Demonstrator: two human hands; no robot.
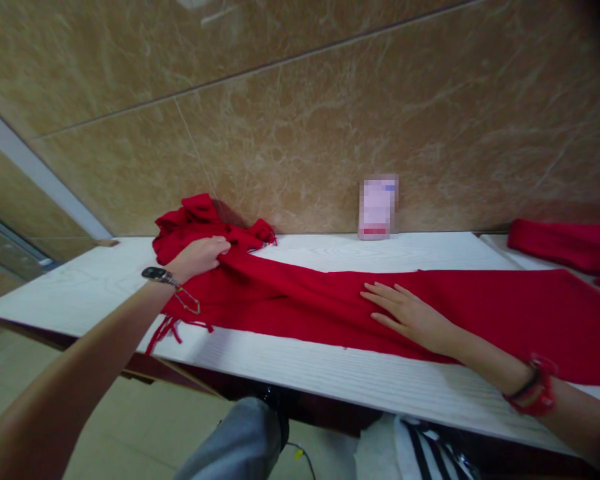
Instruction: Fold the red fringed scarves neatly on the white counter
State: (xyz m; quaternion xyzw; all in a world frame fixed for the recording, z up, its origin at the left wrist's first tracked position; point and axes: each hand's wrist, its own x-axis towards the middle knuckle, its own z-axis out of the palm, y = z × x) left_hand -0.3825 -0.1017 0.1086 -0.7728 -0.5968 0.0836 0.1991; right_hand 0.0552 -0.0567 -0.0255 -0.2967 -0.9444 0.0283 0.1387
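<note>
Has a long, flat strip of matte red cloth [300,300] spread lengthwise beneath both hands, lying smooth around the right one and on past its wrist, and rucked into long, shallow folds towards the left one. Grips a fold of it in the left hand [203,257], fingers curled closed on the fabric. Rests the right hand [410,317] palm down on the same strip, fingers extended and slightly spread, grasping nothing. Just beyond the left hand, a crumpled red cloth heap [190,223]; cannot tell whether of one piece with the strip. Just nearer than the left hand, thin red fringe tassels [167,333] trailing towards the table edge. Wears a black wristband with a smooth oval face [155,273] behind the left hand, and red and black bands [535,390] behind the right. Under the cloth and out to the left of the left hand, a long white wood-grained tabletop [330,370]. Beyond the right hand and slightly to its left, a pale pink upright rectangular object [377,207], blurred into squares. Farther right of that hand, a folded darker red cloth [560,243]. Beyond everything, a brown marbled tile wall [305,133].
</note>
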